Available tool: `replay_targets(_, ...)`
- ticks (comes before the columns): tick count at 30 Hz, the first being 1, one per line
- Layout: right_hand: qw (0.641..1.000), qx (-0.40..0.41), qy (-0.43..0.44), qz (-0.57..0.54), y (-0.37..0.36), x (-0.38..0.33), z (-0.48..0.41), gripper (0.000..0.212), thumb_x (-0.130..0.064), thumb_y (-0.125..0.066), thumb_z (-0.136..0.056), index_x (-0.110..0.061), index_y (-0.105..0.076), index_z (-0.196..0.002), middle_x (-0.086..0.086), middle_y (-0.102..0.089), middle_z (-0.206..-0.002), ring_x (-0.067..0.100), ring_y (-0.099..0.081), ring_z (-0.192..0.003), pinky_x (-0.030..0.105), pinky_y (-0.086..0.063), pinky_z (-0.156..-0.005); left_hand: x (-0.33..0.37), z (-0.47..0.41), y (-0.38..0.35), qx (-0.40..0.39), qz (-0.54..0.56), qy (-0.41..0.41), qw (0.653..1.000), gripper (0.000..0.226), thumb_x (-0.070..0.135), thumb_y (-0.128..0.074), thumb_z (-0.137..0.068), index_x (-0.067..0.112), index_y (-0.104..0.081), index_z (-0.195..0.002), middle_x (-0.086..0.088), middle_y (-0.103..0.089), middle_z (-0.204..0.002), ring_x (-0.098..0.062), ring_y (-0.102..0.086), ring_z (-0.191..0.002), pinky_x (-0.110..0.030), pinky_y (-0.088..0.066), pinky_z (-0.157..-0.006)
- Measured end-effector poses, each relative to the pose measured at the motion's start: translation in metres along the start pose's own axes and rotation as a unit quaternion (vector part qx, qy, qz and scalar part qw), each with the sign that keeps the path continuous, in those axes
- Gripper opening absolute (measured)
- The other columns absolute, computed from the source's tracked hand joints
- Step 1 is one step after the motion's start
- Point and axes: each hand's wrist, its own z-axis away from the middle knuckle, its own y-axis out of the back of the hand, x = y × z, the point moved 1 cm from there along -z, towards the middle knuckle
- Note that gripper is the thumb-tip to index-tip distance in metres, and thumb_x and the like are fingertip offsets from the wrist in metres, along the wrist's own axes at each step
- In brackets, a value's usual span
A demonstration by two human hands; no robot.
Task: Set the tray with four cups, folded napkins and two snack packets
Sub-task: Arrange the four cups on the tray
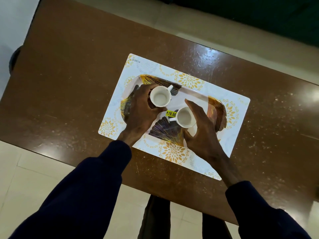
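Cups here look like small glazed ceramic: light, stiff, slick and easily chipped, so best held round the body or by the handle. At the tray's (217, 112) far-left corner the left hand (141, 111) grips the left cup (160, 97). By the near edge the right hand (202, 131) curves round the right cup (184, 117); I cannot tell whether it grasps it.

We see a pale tray (191, 96) patterned with dark, gold-lined fan leaves (a yellow price sticker (170, 114) sits mid-tray), lying flat on a placemat (174, 152) on the table (69, 83). Two white cups stand on it upright and empty. The far cup (160, 96) has its handle pointing away, and the near cup (184, 117) has its handle toward the sticker.
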Motion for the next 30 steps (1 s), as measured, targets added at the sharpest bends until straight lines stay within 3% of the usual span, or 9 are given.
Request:
replay_targets(2,1.0,0.002,0.007,0.006,0.003,0.005,-0.001,0.085,-0.011,-0.08,-0.079,-0.018,-0.037,-0.151,0.003,-0.047,-0.15,0.0,-0.035,-0.139,-0.001,-0.021,-0.11,0.004,-0.004,-0.005,0.003,0.003,0.003,1.0,0.07,0.032,-0.094,-0.069,0.014,-0.06,-0.128,-0.002,-0.063,-0.123,-0.015,-0.056,-0.112,-0.028,-0.05,-0.093)
replay_targets(5,0.999,0.015,0.001,0.033,0.005,0.009,-0.002,0.082,-0.009,-0.084,-0.077,-0.019,-0.043,-0.148,0.003,-0.052,-0.146,-0.011,-0.033,-0.135,-0.005,-0.018,-0.107,0.006,-0.008,-0.011,0.0,0.011,0.011,1.0,0.073,0.03,-0.095,-0.067,0.011,-0.059,-0.127,-0.005,-0.06,-0.124,-0.019,-0.055,-0.114,-0.036,-0.051,-0.097)
replay_targets(7,0.999,0.029,0.002,0.035,0.005,0.011,0.0,0.08,-0.01,-0.084,-0.077,-0.018,-0.045,-0.146,0.005,-0.054,-0.144,-0.003,-0.037,-0.133,-0.003,-0.021,-0.107,0.005,-0.012,-0.013,0.007,0.013,0.007,1.0,0.073,0.029,-0.095,-0.066,0.01,-0.06,-0.127,-0.006,-0.061,-0.124,-0.022,-0.056,-0.115,-0.039,-0.051,-0.098)
replay_targets(11,0.997,0.068,-0.006,0.029,0.002,0.009,0.0,0.072,-0.016,-0.084,-0.078,-0.013,-0.049,-0.141,0.006,-0.056,-0.139,0.015,-0.049,-0.131,0.004,-0.027,-0.108,0.003,-0.014,-0.013,0.011,0.008,-0.001,1.0,0.071,0.029,-0.094,-0.069,0.012,-0.06,-0.128,-0.003,-0.064,-0.126,-0.014,-0.054,-0.115,-0.025,-0.047,-0.097)
replay_targets(16,0.994,0.105,-0.023,0.025,-0.001,0.003,0.001,0.066,-0.02,-0.082,-0.081,-0.011,-0.05,-0.137,0.008,-0.057,-0.136,0.011,-0.047,-0.128,0.005,-0.029,-0.104,0.005,-0.019,-0.016,0.027,0.015,0.006,0.999,0.069,0.029,-0.096,-0.067,0.012,-0.061,-0.124,-0.001,-0.066,-0.121,-0.009,-0.055,-0.108,0.0,-0.036,-0.088)
replay_targets(19,0.994,0.108,-0.026,0.023,0.0,0.002,0.0,0.067,-0.021,-0.082,-0.081,-0.012,-0.049,-0.138,0.009,-0.057,-0.137,0.0,-0.04,-0.127,-0.001,-0.024,-0.106,0.008,-0.02,-0.019,0.035,0.016,0.005,0.999,0.069,0.026,-0.097,-0.064,0.009,-0.062,-0.121,0.0,-0.067,-0.118,-0.007,-0.055,-0.105,0.0,-0.037,-0.086)
replay_targets(22,0.994,0.101,-0.026,0.028,0.001,0.001,0.0,0.069,-0.022,-0.083,-0.08,-0.009,-0.049,-0.138,0.011,-0.057,-0.138,0.012,-0.045,-0.13,-0.001,-0.019,-0.109,0.008,-0.019,-0.019,0.031,0.025,0.003,0.999,0.071,0.024,-0.096,-0.066,0.007,-0.061,-0.126,-0.004,-0.065,-0.124,-0.014,-0.058,-0.112,-0.014,-0.047,-0.093)
replay_targets(26,0.997,0.058,-0.016,0.047,0.005,0.004,-0.003,0.079,-0.021,-0.083,-0.079,-0.005,-0.043,-0.145,0.014,-0.052,-0.146,0.025,-0.044,-0.139,0.001,-0.005,-0.114,0.001,-0.016,-0.018,0.024,0.027,0.0,0.999,0.073,0.023,-0.095,-0.068,0.009,-0.059,-0.131,0.002,-0.059,-0.125,-0.007,-0.052,-0.114,-0.005,-0.042,-0.094)
replay_targets(30,0.999,0.009,-0.013,0.028,0.011,0.008,-0.008,0.082,-0.013,-0.083,-0.078,-0.016,-0.042,-0.149,0.004,-0.05,-0.15,0.015,-0.042,-0.14,0.014,-0.026,-0.114,-0.005,-0.015,-0.016,0.011,0.022,-0.005,1.0,0.073,0.019,-0.094,-0.069,0.008,-0.058,-0.133,0.005,-0.056,-0.124,0.005,-0.046,-0.112,0.001,-0.037,-0.095)
